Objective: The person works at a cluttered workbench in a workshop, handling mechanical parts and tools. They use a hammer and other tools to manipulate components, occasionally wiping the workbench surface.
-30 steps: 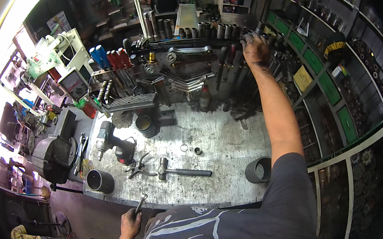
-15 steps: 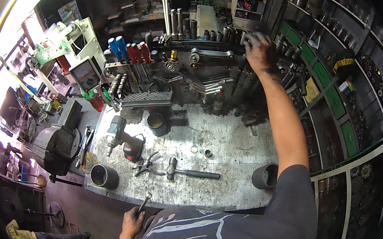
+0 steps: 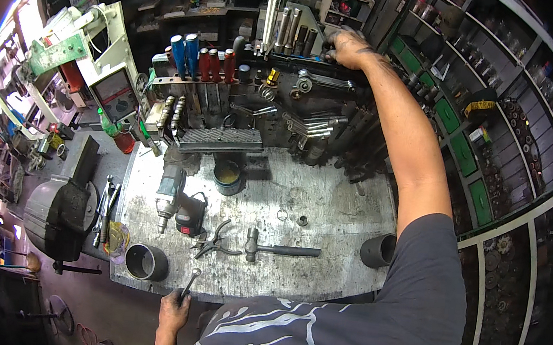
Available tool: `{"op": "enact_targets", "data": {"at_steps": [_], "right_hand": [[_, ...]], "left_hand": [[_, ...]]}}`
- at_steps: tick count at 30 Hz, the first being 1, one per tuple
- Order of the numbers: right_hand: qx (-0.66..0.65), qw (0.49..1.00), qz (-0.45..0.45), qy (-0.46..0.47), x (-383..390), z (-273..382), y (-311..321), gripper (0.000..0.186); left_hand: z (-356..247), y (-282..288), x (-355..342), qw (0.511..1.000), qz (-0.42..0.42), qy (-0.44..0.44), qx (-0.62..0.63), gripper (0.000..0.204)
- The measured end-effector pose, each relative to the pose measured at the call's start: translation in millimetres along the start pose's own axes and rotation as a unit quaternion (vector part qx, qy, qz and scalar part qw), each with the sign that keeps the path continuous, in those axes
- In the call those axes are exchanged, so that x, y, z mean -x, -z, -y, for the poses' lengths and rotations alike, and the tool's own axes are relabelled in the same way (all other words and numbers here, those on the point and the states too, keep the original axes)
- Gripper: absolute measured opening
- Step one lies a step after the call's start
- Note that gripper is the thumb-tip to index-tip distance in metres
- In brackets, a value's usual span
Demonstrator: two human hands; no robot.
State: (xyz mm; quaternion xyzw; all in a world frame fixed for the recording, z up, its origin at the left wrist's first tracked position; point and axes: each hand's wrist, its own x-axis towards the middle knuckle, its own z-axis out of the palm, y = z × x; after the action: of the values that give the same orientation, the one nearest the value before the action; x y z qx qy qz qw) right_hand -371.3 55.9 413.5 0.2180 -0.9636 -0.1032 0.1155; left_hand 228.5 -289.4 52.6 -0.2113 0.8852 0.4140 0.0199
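My left hand (image 3: 173,310) holds a slim metal tool (image 3: 193,281) with a rounded head, near the front edge of the scuffed metal bench (image 3: 352,283). My right arm is stretched to the back, where my right hand (image 3: 346,47) is at the rack rail among tall sockets (image 3: 294,28), its fingers bent round something dark that I cannot make out. On the bench lie a hammer (image 3: 282,249), open pliers (image 3: 214,243), a cordless impact tool (image 3: 171,192), small rings (image 3: 302,220) and several dark cylinders (image 3: 156,264).
Screwdrivers (image 3: 188,57) and wrenches (image 3: 325,82) hang along the back rack, above a ridged metal bar (image 3: 220,138). A vise (image 3: 60,211) sits at the left. Shelves with green drawers (image 3: 463,154) line the right wall. A tripod-mounted device (image 3: 114,94) stands at back left.
My right hand has moved leftward and a little up along the socket row. My left hand, still holding the tool, has shifted slightly left in the picture.
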Motion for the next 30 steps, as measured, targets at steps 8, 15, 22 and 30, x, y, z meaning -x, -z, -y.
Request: {"op": "enact_targets", "data": {"at_steps": [8,15,22,30], "right_hand": [[-0.024,1.0,-0.009,0.007,-17.0,-4.8,-14.7,0.053],[-0.063,0.951,-0.301,0.038,85.3,42.9,-37.5,0.043],[-0.25,0.933,0.228,0.125,264.6,179.7,-198.5,0.044],[-0.405,0.857,0.284,0.143,335.8,283.4,-221.4,0.048]], "left_hand": [[29.4,17.7,-1.7,0.994,0.003,0.024,-0.104,0.029],[29.1,17.3,-5.5,1.0,0.01,0.024,-0.008,0.024],[21.8,2.4,-8.4,0.995,0.094,0.016,-0.038,0.033],[2.0,-7.0,-31.6,0.984,0.166,-0.037,-0.051,0.035]]}}
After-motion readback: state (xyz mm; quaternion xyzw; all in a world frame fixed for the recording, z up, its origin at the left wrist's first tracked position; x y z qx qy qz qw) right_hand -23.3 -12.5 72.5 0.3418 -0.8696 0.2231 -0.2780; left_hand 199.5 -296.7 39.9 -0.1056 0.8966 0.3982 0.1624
